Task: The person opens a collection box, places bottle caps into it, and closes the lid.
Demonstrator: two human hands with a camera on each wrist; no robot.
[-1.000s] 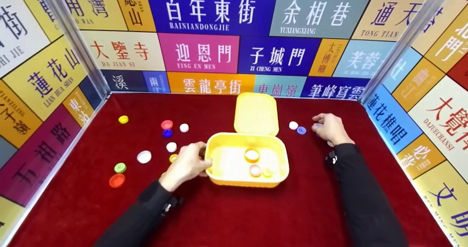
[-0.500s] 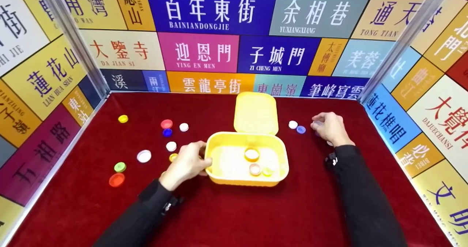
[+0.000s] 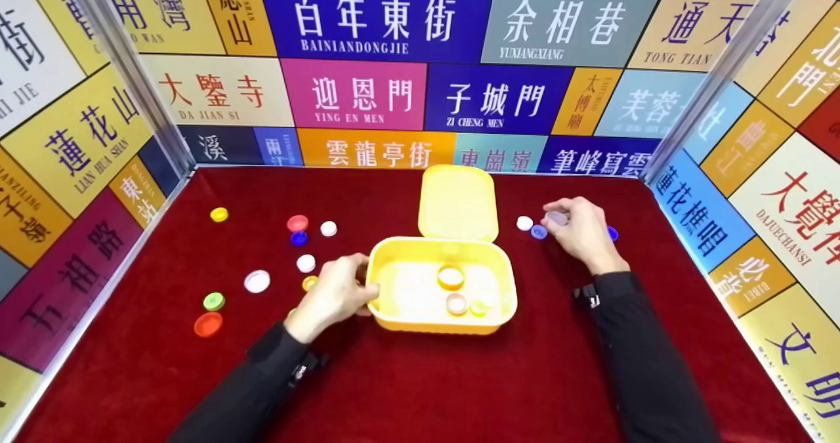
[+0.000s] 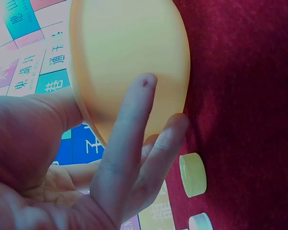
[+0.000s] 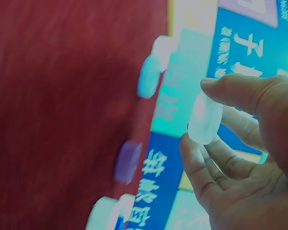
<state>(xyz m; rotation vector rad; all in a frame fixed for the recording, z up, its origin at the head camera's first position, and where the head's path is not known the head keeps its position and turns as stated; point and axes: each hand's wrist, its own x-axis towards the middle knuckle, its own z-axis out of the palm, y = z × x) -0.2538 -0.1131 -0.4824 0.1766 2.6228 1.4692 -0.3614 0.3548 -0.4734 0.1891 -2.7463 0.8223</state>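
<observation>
My left hand (image 3: 333, 291) grips the left wall of an open yellow plastic box (image 3: 441, 325), thumb at the rim. In the left wrist view its fingers lie along the box's outer side. Inside the box are an orange-rimmed cap (image 3: 451, 277), a pinkish cap (image 3: 457, 304) and a small yellow cap (image 3: 479, 308). To the right of the box, my right hand (image 3: 586, 232) pinches a translucent whitish bottle cap (image 5: 204, 120) between thumb and fingertips, raised above the cloth. A white cap (image 3: 524, 222) and a light blue cap (image 3: 539, 232) lie left of that hand.
The box's yellow lid (image 3: 458, 201) lies behind it. Several loose caps are spread over the left side, among them a red one (image 3: 209, 324) and a green one (image 3: 214, 301). A dark blue cap (image 3: 612, 233) shows beside the right hand. Printed walls enclose the red cloth.
My right hand has lifted the translucent cap and shifted slightly left with it, uncovering a dark blue cap. The left hand keeps its grip on the box.
</observation>
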